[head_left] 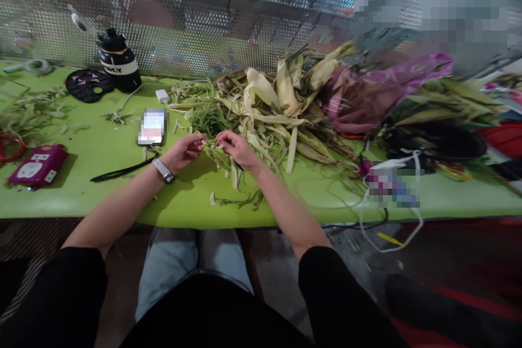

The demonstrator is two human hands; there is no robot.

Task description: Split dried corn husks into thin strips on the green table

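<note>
My left hand (185, 151), with a light wristband on the wrist, is closed in a pinch over the green table. Facing it, my right hand (237, 149) is also pinched, its fingertips a short way off. A thin, pale plant stem (211, 146) stretches between them; its exact kind is too small to make out. Just behind the hands lies a heap of fine green strands (207, 120). Dry corn husks (261, 92) are piled behind and to the right of my right hand. Loose green stems (236, 202) lie near the table's front edge.
Left of the hands are a phone (152, 126), a black strap (124, 169), a purple box (38, 166) and a black bottle (119, 62). A pink plastic bag (359, 98) leans at right. White cords (362, 217) hang over the front edge. Perforated metal (183, 27) rises behind.
</note>
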